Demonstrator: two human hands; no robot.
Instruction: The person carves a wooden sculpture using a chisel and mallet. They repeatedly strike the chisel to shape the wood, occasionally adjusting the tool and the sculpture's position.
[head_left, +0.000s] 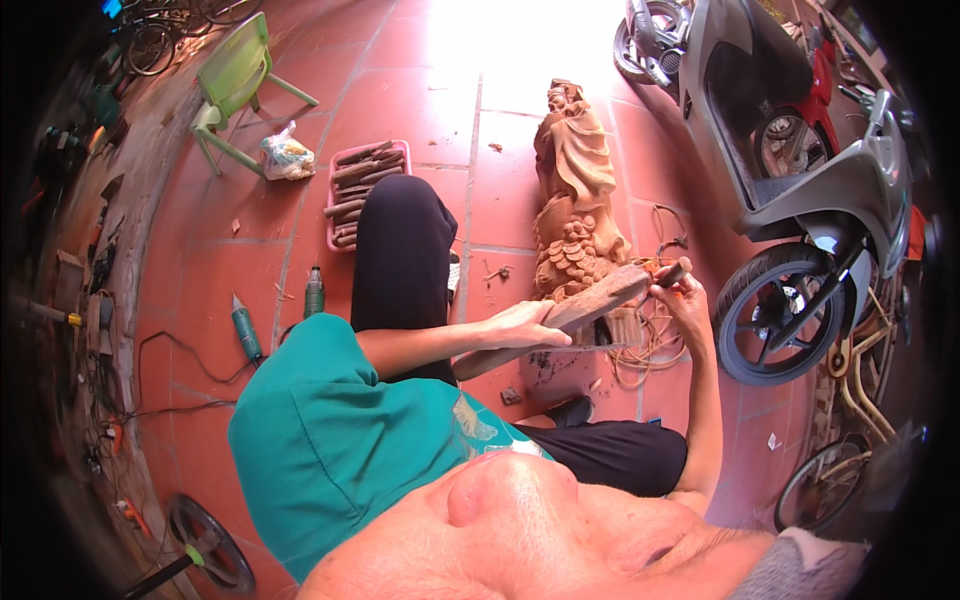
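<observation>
Person sits on red tiled floor [420,110], seen from head cam, green shirt, black trousers.

Left hand [525,325]: lies flat-ish on a long brown wooden mallet/club [575,312], fingers curled over its upper face, thumb side toward body; grip looks closed round the wood, though underside is hidden. Club runs from approx 7 o'clock of the hand up toward 2 o'clock, tilted, its far end just beside the right hand.

Right hand [682,295]: fingers pinched shut round a short dark-handled chisel [676,271], handle sticking out at 1 o'clock of the hand. Blade tip not visible, so can't tell where it touches.

Tall reddish-brown carved wooden statue [575,190] lies w/ its head toward 12 o'clock, base near both hands, at approx 11 o'clock of the right hand. Club end overlaps the statue's base in view; contact can't be told.

Around: coil of thin orange cord [650,345] on floor at 6 o'clock of right hand. Pink plastic tray w/ wooden-handled tools [332,195] at 10 o'clock of left hand, well apart. Two green power tools [246,332] on floor at 9 o'clock. Light green plastic chair [235,75] far at 11 o'clock, white plastic bag [286,157] beside it. Grey motor scooter [800,190] at 2 o'clock of the right hand.
</observation>
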